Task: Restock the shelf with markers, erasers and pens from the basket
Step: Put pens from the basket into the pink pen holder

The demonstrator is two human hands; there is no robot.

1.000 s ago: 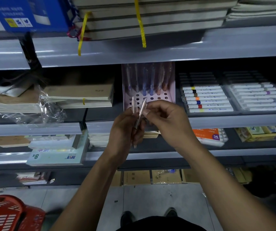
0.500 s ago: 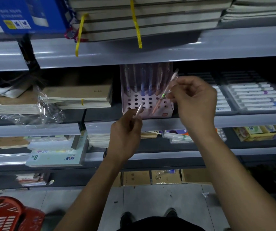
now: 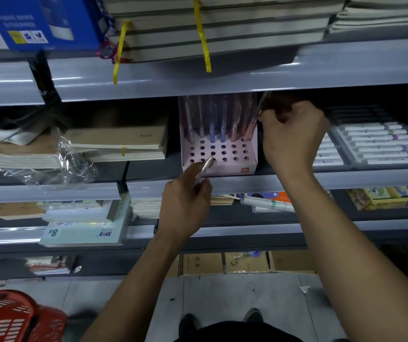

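Observation:
A pink pen display box with rows of round holes stands on the middle shelf. Several pens stand in its back row. My right hand pinches the top of a pen that stands in the back row's rightmost hole. My left hand is below the box's front edge and grips a clear pen, its tip pointing up towards the front holes. The red basket sits on the floor at the bottom left.
Trays of white markers lie to the right of the box. Notebook stacks and crumpled plastic wrap lie to its left. Bundled books fill the shelf above. Boxed stationery sits on the lower shelves.
My right hand took one pen from my left hand, carried it up and right, and stood it in the back row of the box. My left hand stayed low with a pen.

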